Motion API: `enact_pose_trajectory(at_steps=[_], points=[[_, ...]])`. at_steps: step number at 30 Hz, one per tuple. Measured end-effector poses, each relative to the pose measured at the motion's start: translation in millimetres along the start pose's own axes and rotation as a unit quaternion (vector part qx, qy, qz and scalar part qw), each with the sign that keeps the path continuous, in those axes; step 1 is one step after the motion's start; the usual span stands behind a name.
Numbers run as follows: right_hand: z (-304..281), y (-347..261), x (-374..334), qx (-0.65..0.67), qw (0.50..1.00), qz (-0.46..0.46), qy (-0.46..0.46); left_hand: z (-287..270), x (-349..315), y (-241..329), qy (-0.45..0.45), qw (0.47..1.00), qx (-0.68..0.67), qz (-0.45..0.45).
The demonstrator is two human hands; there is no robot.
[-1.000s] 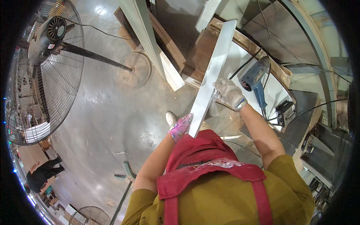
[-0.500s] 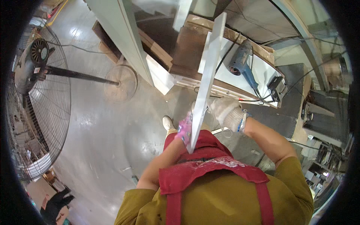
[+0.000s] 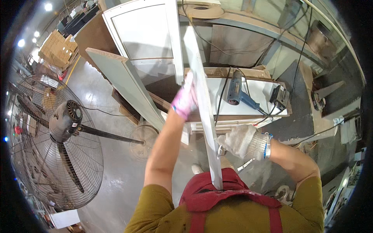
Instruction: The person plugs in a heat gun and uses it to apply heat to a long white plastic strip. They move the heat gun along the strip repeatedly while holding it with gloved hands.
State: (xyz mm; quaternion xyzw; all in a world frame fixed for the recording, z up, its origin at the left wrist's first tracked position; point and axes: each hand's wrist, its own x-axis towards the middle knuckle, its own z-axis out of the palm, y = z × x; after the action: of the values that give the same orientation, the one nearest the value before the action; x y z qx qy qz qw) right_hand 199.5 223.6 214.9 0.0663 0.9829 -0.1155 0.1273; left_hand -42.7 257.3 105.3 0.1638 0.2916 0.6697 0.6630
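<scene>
A long, narrow-looking white panel (image 3: 206, 101) stands edge-up in front of me, its near end against my red apron (image 3: 202, 182). My left hand (image 3: 185, 99), in a pink glove, is on the panel's left side toward the far end. The fingers press against it and hold it. My right hand (image 3: 244, 142), in a thick whitish knit glove, is closed close to the panel's right side near my body. A small shiny bit shows at its fingertips, but what it grips is mostly hidden.
A heat gun (image 3: 235, 91) and a black charger-like device (image 3: 279, 97) lie with cables on a white-topped stack (image 3: 256, 83). A large caged fan (image 3: 62, 132) stands at left. A leaning board (image 3: 124, 85) and a framed white door panel (image 3: 143, 35) rise ahead.
My left hand has slid forward along the panel, away from my body. The view has tilted up. My right hand stays beside the panel's near part.
</scene>
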Motion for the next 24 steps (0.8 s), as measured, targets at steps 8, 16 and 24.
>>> enact_pose_trajectory(at_steps=[8,16,24], points=[[-16.0,-42.2,-0.5,-0.028,0.987,0.14,-0.079,86.4,11.8,66.2,0.178,0.909,0.363,0.107],[-7.4,-65.1,-51.5,0.025,0.994,0.102,0.013,97.3,18.6,63.9,0.284,0.866,0.37,0.181],[22.1,-104.0,-129.8,0.043,0.965,0.137,0.221,95.6,16.7,113.5,0.262,0.872,0.291,0.295]])
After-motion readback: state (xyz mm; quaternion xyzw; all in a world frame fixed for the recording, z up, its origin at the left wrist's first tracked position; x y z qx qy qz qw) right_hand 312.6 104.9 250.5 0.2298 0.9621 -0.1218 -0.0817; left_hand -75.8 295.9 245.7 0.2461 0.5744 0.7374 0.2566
